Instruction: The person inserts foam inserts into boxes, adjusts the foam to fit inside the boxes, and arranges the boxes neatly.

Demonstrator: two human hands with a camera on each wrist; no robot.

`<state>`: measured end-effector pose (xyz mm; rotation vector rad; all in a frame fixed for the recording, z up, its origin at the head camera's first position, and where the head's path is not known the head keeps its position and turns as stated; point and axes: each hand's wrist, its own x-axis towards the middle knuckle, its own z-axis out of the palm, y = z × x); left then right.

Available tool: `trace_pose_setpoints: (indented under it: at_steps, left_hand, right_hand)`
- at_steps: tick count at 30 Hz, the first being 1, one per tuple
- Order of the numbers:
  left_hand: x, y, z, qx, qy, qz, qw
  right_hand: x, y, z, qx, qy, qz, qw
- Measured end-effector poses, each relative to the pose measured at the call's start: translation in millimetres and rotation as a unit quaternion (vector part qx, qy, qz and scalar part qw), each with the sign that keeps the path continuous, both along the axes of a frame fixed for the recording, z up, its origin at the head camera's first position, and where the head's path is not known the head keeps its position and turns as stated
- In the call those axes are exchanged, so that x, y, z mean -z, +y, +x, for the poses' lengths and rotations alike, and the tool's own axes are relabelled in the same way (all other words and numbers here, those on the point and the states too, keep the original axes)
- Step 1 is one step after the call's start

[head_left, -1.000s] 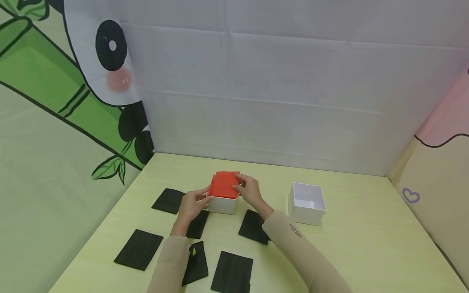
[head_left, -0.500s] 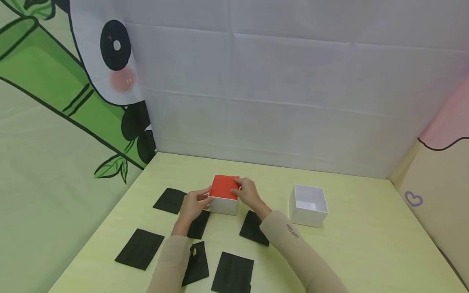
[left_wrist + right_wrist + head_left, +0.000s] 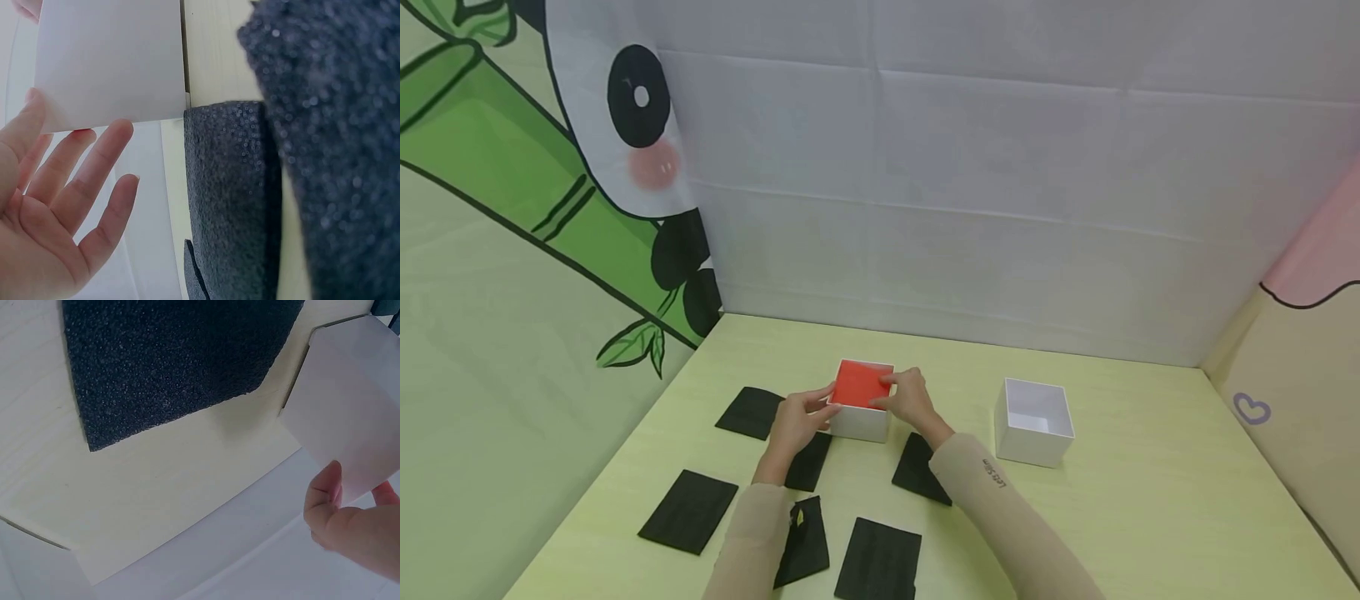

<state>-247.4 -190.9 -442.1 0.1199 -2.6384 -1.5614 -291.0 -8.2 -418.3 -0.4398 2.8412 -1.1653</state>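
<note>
A white open box (image 3: 860, 424) stands at the back of the table with a red sheet (image 3: 856, 383) lying in its mouth, a little below the rim. My left hand (image 3: 793, 419) grips the box at its left front corner, the thumb on the front wall. In the left wrist view the other fingertips reach the edge of the box (image 3: 112, 56). At the right side of the red sheet, my right hand (image 3: 913, 402) has bent fingers and thumb on it. The right wrist view shows a curled digit against the box wall (image 3: 347, 406).
A second white box (image 3: 1030, 437), open at the top, stands to the right. Several black foam sheets lie around the hands, among them one at the left (image 3: 688, 512), one at the front (image 3: 878, 558) and one under the right forearm (image 3: 919, 471). A white cloth (image 3: 970, 200) hangs behind the table.
The red sheet has gone down from above the rim into the box, with its far edge drawn nearer. My right fingers have followed it down; the left hand keeps its place.
</note>
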Motion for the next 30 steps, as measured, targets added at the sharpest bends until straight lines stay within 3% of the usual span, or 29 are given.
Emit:
trace_pose_setpoints:
  at_steps: [6, 17, 30]
  left_hand:
    - [-0.7, -0.6, -0.2, -0.003, -0.005, 0.005, 1.0000]
    - [-1.1, -0.9, 1.8, -0.004, -0.006, 0.003, 1.0000]
    - [-0.5, -1.6, 1.7, -0.001, 0.004, 0.005, 1.0000]
  right_hand:
    - [-0.4, -2.8, -2.0, 0.012, -0.016, 0.015, 1.000]
    - [2.4, -6.8, -5.9, -0.032, -0.027, 0.000, 0.999]
    - [7.6, -11.5, -10.4, -0.030, -0.056, 0.013, 0.998]
